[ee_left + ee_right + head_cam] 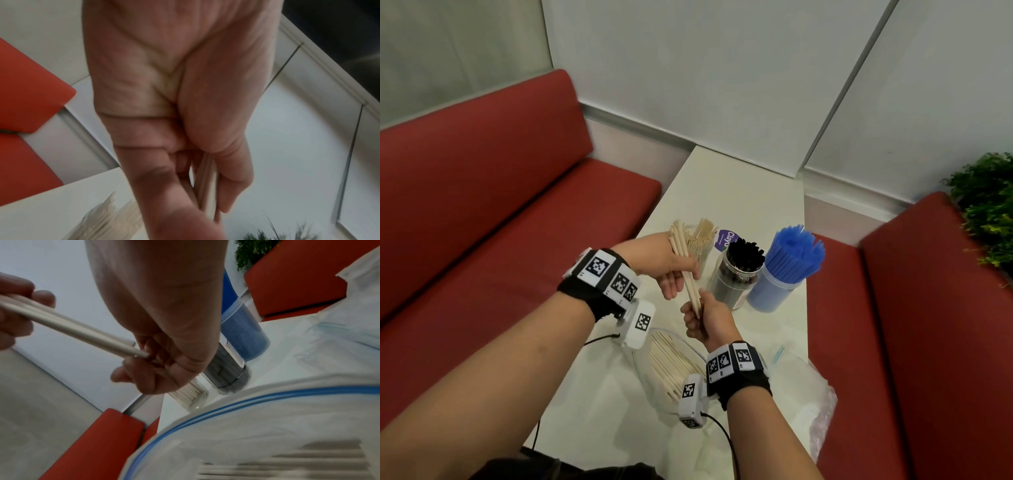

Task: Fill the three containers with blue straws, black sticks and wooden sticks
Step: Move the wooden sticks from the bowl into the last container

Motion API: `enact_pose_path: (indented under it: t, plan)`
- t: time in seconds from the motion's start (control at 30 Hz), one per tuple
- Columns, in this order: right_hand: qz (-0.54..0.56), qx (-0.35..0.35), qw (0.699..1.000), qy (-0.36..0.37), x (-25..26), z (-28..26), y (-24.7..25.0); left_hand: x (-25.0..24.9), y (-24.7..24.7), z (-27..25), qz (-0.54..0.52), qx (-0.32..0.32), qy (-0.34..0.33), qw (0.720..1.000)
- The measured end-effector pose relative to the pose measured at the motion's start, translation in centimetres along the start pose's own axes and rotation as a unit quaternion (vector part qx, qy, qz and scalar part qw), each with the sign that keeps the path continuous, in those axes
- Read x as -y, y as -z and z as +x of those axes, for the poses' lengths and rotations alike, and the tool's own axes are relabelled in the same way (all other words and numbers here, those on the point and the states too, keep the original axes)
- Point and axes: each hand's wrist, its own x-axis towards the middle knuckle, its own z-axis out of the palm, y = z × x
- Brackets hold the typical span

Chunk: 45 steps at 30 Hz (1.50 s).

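I hold a small bundle of wooden sticks (pixel 686 265) slanted above the table. My left hand (pixel 674 270) grips its middle, thumb across the sticks. My right hand (pixel 698 317) pinches its lower end, and the right wrist view shows the stick ends (pixel 82 331) meeting my curled fingers (pixel 144 369). In the left wrist view the sticks (pixel 205 183) run between my thumb and fingers. Behind my hands stand three containers: a clear jar of wooden sticks (pixel 702 240), a jar of black sticks (pixel 739 270) and a blue tub of blue straws (pixel 786 270).
A clear zip bag (pixel 671 366) with several more wooden sticks lies on the white table (pixel 739 192) under my right wrist. Crumpled plastic bags (pixel 804 394) lie at the right front. Red benches (pixel 482 205) flank the table; a green plant (pixel 986 212) stands at the right.
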Motion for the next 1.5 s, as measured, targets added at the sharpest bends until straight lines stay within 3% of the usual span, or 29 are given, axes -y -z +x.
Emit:
enact_pose_path:
  t: [0.1, 0.17, 0.27, 0.37, 0.43, 0.5, 0.6, 0.73, 0.9, 1.07, 1.2, 1.27, 1.3, 1.37, 1.43, 1.5]
  plan:
    - [-0.125, 0.064, 0.989, -0.044, -0.7, -0.3, 0.4, -0.4, 2.4, 0.3, -0.002, -0.022, -0.004, 1.000]
    - [-0.233, 0.132, 0.960, -0.083, -1.5, -0.5, 0.2, -0.9, 4.0, 1.0, -0.015, -0.058, -0.026, 0.998]
    - [-0.416, 0.185, 0.884, -0.105, -3.1, 0.3, -1.4, -2.2, 5.6, 3.3, -0.047, -0.154, -0.078, 0.984]
    - [-0.635, 0.127, 0.762, -0.031, -5.5, 1.9, -2.9, -3.4, 6.1, 6.2, -0.071, -0.240, -0.114, 0.961]
    - [-0.690, 0.119, 0.713, 0.021, -7.8, 2.4, -2.9, -3.8, 6.0, 8.0, -0.074, -0.265, -0.124, 0.953]
    - [-0.713, 0.107, 0.692, 0.046, -10.3, 2.8, -1.9, -3.8, 5.9, 9.7, -0.064, -0.263, -0.120, 0.955]
    - [-0.682, 0.108, 0.724, 0.010, -12.6, 3.4, -1.0, -2.6, 5.5, 12.3, -0.020, -0.245, -0.092, 0.965]
    - [-0.677, 0.060, 0.733, 0.024, -13.2, 4.3, -0.9, 0.3, 4.8, 15.6, 0.026, -0.215, -0.036, 0.976]
    - [-0.673, 0.092, 0.734, 0.020, -15.2, 4.6, 0.6, 3.5, 3.7, 17.5, 0.064, -0.192, 0.016, 0.979]
    - [-0.709, 0.115, 0.695, -0.022, -15.0, 4.1, 1.0, 3.3, 3.6, 15.2, 0.044, -0.195, 0.021, 0.980]
    - [-0.670, 0.127, 0.731, -0.008, -13.3, 2.2, 1.3, 3.3, 3.2, 11.2, 0.100, -0.214, 0.062, 0.970]
    - [-0.672, 0.132, 0.728, -0.022, -13.3, 1.1, 1.9, 4.2, 2.5, 9.2, 0.086, -0.215, 0.043, 0.972]
    - [-0.684, 0.123, 0.719, -0.030, -12.9, 1.0, 1.8, 4.7, 2.0, 8.2, 0.054, -0.178, 0.032, 0.982]
    - [-0.693, 0.103, 0.713, -0.017, -11.7, 1.7, 0.7, 6.1, 0.5, 6.3, -0.029, -0.022, 0.045, 0.998]
    - [-0.688, 0.087, 0.720, -0.010, -9.7, 1.8, -0.7, 7.5, -1.4, 4.4, -0.067, 0.132, 0.082, 0.986]
    - [-0.693, 0.088, 0.716, -0.006, -8.1, 1.4, -1.3, 8.7, -3.2, 3.1, -0.019, 0.205, 0.098, 0.974]
